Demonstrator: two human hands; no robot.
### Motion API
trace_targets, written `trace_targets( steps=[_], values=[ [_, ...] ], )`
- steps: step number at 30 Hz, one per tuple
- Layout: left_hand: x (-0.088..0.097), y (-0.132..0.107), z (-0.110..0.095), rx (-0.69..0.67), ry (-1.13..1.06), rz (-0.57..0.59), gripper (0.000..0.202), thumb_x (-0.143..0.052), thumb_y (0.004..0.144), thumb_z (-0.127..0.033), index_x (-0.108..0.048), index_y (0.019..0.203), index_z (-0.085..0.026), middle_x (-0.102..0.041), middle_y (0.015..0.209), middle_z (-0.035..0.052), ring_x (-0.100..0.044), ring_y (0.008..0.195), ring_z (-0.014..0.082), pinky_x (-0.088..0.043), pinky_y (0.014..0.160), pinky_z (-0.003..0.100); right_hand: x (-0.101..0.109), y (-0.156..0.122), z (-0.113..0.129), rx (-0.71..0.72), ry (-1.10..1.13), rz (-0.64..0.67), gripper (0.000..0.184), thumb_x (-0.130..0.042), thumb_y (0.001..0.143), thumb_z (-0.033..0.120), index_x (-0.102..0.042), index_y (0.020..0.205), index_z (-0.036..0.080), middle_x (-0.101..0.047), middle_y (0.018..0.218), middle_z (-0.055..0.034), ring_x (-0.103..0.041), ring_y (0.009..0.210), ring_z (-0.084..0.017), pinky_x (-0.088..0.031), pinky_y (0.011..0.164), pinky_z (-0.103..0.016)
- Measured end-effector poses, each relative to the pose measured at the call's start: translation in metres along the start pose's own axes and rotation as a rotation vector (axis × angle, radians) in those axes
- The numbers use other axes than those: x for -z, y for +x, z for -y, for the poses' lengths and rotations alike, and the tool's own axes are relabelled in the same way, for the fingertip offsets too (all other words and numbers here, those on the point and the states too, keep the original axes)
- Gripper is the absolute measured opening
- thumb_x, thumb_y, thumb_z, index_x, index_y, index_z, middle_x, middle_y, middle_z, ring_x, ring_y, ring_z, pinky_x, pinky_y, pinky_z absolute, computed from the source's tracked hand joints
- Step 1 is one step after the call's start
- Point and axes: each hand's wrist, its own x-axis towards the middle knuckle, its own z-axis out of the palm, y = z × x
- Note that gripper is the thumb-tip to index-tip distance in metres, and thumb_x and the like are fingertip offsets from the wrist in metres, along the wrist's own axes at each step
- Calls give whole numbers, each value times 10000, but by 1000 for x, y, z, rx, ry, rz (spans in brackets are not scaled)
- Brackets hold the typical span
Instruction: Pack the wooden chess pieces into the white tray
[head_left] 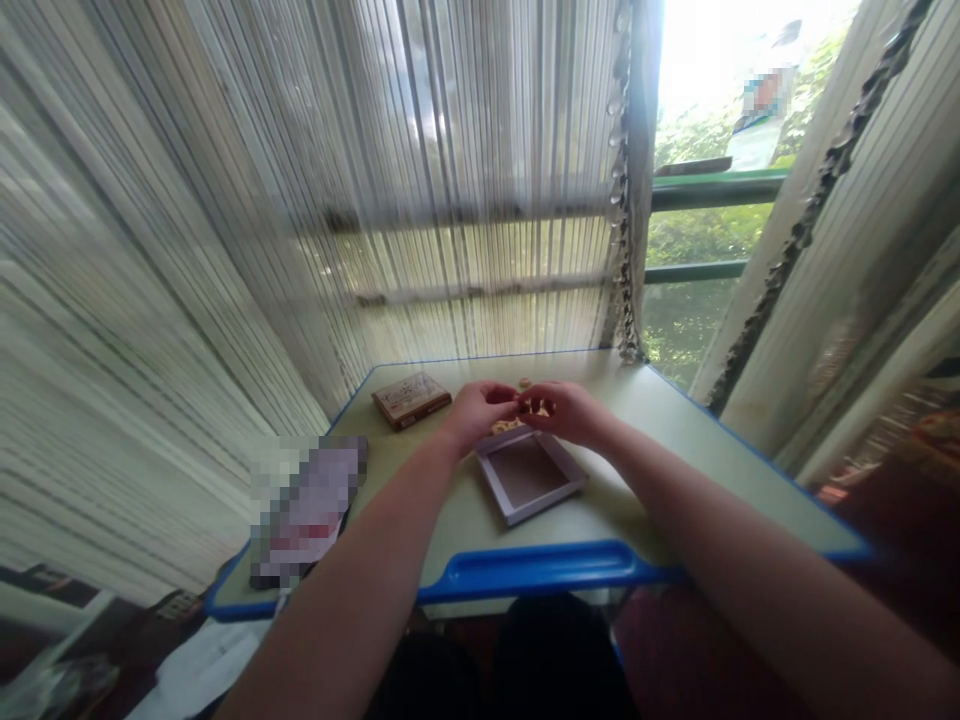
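Observation:
My left hand and my right hand meet near the middle of the table, fingers curled and almost touching. Small round wooden pieces, like draughts or Chinese chess pieces, show between the fingers of my right hand. My left fingertips pinch close against them; what they hold is hidden. More light wooden pieces lie on the table below my hands, partly covered, and a single piece lies just beyond. Nearer to me sits a shallow open box part with pale walls and a brown bottom.
A brown printed box lies at the back left of the table, which has a blue edge. A blurred-out flat item rests along the left side. String curtains hang behind, beside a window with green rails.

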Motion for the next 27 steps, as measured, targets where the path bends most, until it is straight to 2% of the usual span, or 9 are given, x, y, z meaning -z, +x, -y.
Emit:
trace_targets(
  steps=[7, 9, 11, 13, 15, 16, 20, 24, 27],
  values=[
    [8, -1, -3, 14, 147, 109, 311, -708, 595, -163, -653, 894, -101, -679, 852, 66, -620, 736, 147, -489, 729, 290, -4, 1, -11, 28, 20, -16, 193, -657, 691, 272, -684, 860, 185, -647, 778, -36, -540, 600, -103, -428, 588, -220],
    [10, -3, -6, 6, 357, 77, 260, -658, 646, -196, -659, 890, -109, -678, 857, 69, -616, 742, 155, -478, 711, 280, -1, 1, -11, -15, -44, 7, 195, -667, 678, 296, -685, 837, 185, -648, 753, -27, -529, 590, -103, -415, 585, -222],
    [14, -6, -11, -38, 673, 77, 218, -618, 683, -270, -679, 838, -129, -676, 823, 59, -606, 744, 165, -458, 705, 274, 4, 0, -10, -71, -106, 75, 215, -680, 655, 328, -683, 817, 186, -642, 728, -14, -519, 588, -104, -397, 572, -220],
    [18, -10, -17, -105, 940, 188, 252, -613, 678, -355, -694, 815, -159, -671, 821, 44, -595, 763, 172, -437, 712, 262, 10, -1, -8, -119, -135, 183, 223, -684, 639, 347, -681, 797, 190, -630, 703, -1, -515, 593, -107, -379, 553, -214],
    [22, -12, -21, -150, 1049, 326, 297, -646, 637, -367, -694, 861, -178, -663, 886, 34, -588, 795, 173, -423, 701, 236, 15, -1, -4, -152, -144, 283, 236, -690, 621, 363, -681, 783, 191, -623, 704, 3, -516, 606, -112, -369, 543, -212],
    [23, -13, -22, -123, 1092, 365, 273, -649, 629, -335, -694, 849, -179, -663, 872, 29, -587, 783, 170, -418, 682, 228, 17, -2, -2, -168, -147, 329, 247, -694, 610, 374, -680, 777, 192, -620, 705, 5, -517, 611, -114, -366, 540, -212],
    [28, -12, -19, -55, 1103, 432, 238, -572, 628, -161, -691, 832, -189, -672, 823, -3, -583, 742, 138, -405, 652, 198, 18, -2, 6, -203, -155, 463, 283, -686, 597, 426, -683, 774, 204, -607, 671, 16, -516, 600, -119, -355, 526, -215],
    [31, -12, -17, -40, 1092, 416, 262, -550, 625, -133, -696, 832, -197, -679, 824, -9, -582, 746, 135, -406, 673, 194, 16, -4, 10, -199, -169, 485, 337, -675, 593, 470, -694, 827, 228, -606, 675, 16, -501, 576, -116, -338, 500, -216],
    [32, -12, -18, -18, 1093, 414, 301, -556, 620, -132, -692, 880, -201, -679, 838, -6, -583, 737, 133, -410, 651, 191, 13, -4, 13, -174, -137, 477, 322, -663, 623, 413, -698, 892, 241, -613, 688, 19, -498, 577, -106, -341, 514, -211]
  ],
)
